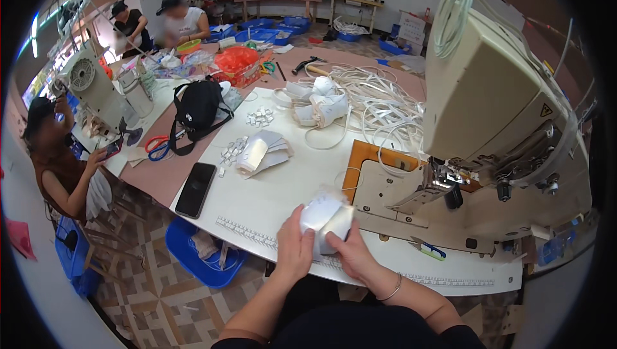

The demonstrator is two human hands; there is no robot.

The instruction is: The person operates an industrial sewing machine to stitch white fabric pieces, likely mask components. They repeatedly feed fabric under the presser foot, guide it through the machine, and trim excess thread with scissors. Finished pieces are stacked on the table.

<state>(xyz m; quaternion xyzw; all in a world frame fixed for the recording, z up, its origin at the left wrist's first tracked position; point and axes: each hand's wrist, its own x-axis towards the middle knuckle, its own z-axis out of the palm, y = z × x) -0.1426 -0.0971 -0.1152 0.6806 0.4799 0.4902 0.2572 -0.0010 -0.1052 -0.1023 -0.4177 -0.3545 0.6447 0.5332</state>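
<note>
Near the front edge of the white table, both my hands grip a bundle of white fabric pieces [326,213]. My left hand [295,246] closes on its left side, the thumb lying on the front. From the right, my right hand [355,252] holds it with the thumb pressed near the middle. What the fingers behind the bundle do is hidden. Just beyond lies a fanned stack of white fabric pieces [265,154], beside small white labels [232,151]. A sewing machine [488,92] stands to the right of my hands.
A black phone [196,190] lies at the table's left edge. Behind are a black bag [200,108], red-handled scissors [156,148], rolled white fabric [321,106] and tangled white straps [379,101]. Small snips [429,249] rest front right. Below sits a blue tub [193,256]. Several people work at left.
</note>
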